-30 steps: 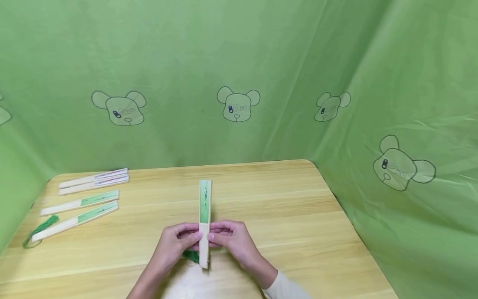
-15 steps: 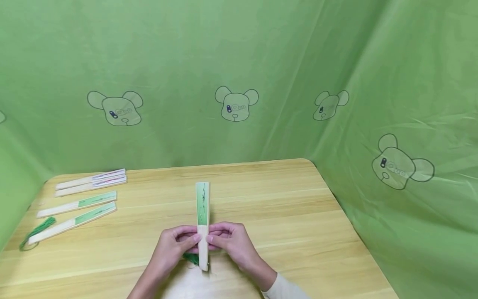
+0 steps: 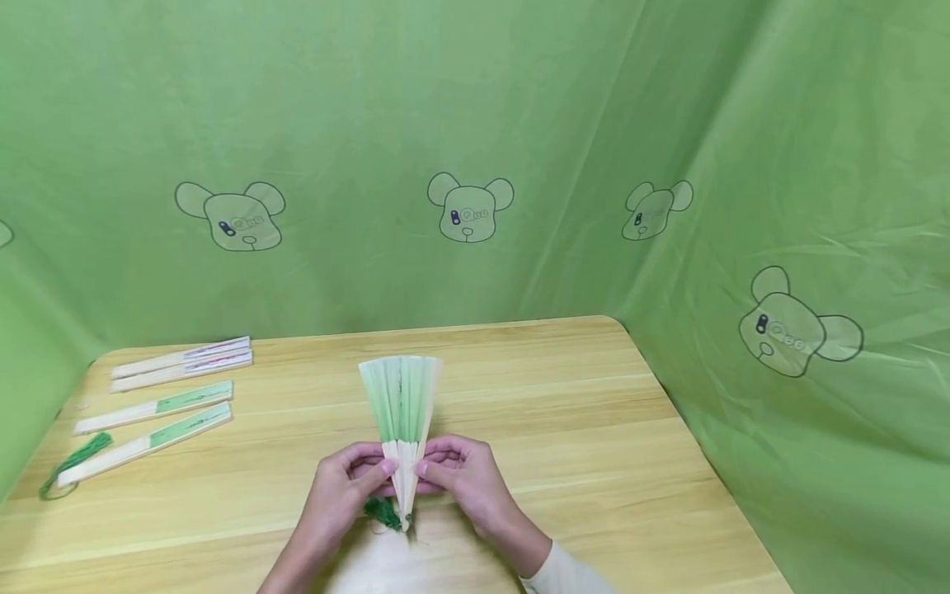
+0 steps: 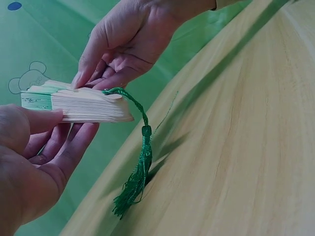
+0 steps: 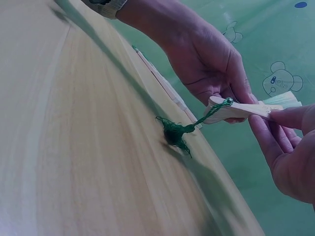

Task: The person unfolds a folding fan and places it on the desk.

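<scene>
A green folding fan [image 3: 401, 400] with pale wooden ribs, partly spread, is held upright over the table between both hands. My left hand [image 3: 341, 487] pinches its left edge between thumb and fingers. On the opposite edge, my right hand [image 3: 463, 478] pinches the ribs the same way. From the fan's pivot end hangs a dark green tassel [image 4: 135, 177], seen plainly in the left wrist view. The right wrist view shows both thumbs and fingers on the ribs [image 5: 241, 109].
At the table's left lie two closed green fans [image 3: 189, 425], the nearer with a green tassel [image 3: 85, 450] beside it. Behind them are two closed fans [image 3: 215, 359] with purple-white panels. Green cloth walls [image 3: 356, 107] enclose the wooden table [image 3: 594, 429].
The fan in my hands was folded into a narrow stick half a second ago; now its leaves are partly spread. My thumbs have moved slightly apart.
</scene>
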The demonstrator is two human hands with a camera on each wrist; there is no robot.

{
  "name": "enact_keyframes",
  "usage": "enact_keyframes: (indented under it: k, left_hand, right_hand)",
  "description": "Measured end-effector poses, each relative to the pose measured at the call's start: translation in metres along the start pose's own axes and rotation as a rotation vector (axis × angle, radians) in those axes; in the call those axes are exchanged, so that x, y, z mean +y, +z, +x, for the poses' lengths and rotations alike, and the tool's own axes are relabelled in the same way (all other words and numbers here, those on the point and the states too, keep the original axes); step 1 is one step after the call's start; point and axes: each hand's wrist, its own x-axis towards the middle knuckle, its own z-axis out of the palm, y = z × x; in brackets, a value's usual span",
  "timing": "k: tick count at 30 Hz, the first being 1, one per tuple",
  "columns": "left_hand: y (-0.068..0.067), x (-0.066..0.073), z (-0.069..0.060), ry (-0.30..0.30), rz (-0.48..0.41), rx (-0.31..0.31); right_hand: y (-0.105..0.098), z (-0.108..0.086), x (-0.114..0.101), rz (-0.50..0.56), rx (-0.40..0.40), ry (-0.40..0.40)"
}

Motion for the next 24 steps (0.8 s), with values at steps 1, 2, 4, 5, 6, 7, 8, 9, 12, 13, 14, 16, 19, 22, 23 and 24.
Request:
enact_keyframes:
  k: [1,2,4,5,6,7,8,9,12,13,14,16,19,22,23,24]
  left_hand:
    - [-0.0004,0.0,0.0,0.003,0.0,0.007]
    - [-0.0007,0.0,0.0001,0.005,0.0,0.013]
    - [-0.0013,0.0,0.0001,0.01,-0.004,0.027]
    - [-0.0015,-0.0001,0.0002,0.011,-0.009,0.034]
    - [-0.0016,-0.0002,0.0002,0.01,-0.015,0.041]
    - [-0.0018,-0.0004,0.0002,0.009,-0.019,0.048]
    - [-0.0017,-0.0003,0.0003,0.007,-0.027,0.054]
    - [-0.0017,-0.0002,0.0004,0.006,-0.034,0.06]
    - [-0.0017,0.0003,0.0007,0.002,-0.059,0.073]
    - [-0.0017,0.0007,0.0007,0.001,-0.063,0.077]
    - [-0.0018,0.0011,0.0006,0.001,-0.068,0.081]
    - [-0.0022,0.0014,-0.0003,-0.003,-0.07,0.088]
    - [-0.0026,0.0015,-0.0013,-0.008,-0.065,0.096]
    - [-0.0029,0.0018,-0.0012,-0.008,-0.075,0.097]
    - [-0.003,0.0019,-0.0009,-0.008,-0.078,0.098]
    - [-0.0031,0.0021,-0.0005,-0.008,-0.082,0.098]
  right_hand:
    - [-0.0001,0.0001,0.0,0.004,0.002,0.0]
    - [-0.0003,0.0003,0.0001,0.009,0.004,0.0]
    - [-0.0007,0.0005,0.0003,0.016,0.008,0.003]
    - [-0.0009,0.0006,0.0004,0.02,0.009,0.003]
    - [-0.0012,0.0007,0.0005,0.023,0.011,0.004]
    - [-0.0016,0.0008,0.0007,0.025,0.014,0.003]
    - [-0.0019,0.0009,0.0007,0.028,0.017,0.003]
    - [-0.0023,0.0011,0.0007,0.029,0.019,0.002]
    - [-0.0037,0.0016,0.001,0.042,0.026,-0.003]
    - [-0.0041,0.0018,0.0011,0.046,0.026,-0.004]
    - [-0.0046,0.0019,0.0012,0.052,0.024,-0.005]
    - [-0.0053,0.002,0.0015,0.064,0.021,-0.002]
    - [-0.006,0.0019,0.0015,0.072,0.017,0.003]
    - [-0.0062,0.0022,0.0012,0.078,0.021,0.003]
    - [-0.0062,0.0024,0.001,0.081,0.024,0.002]
    - [-0.0063,0.0028,0.0008,0.083,0.026,0.001]
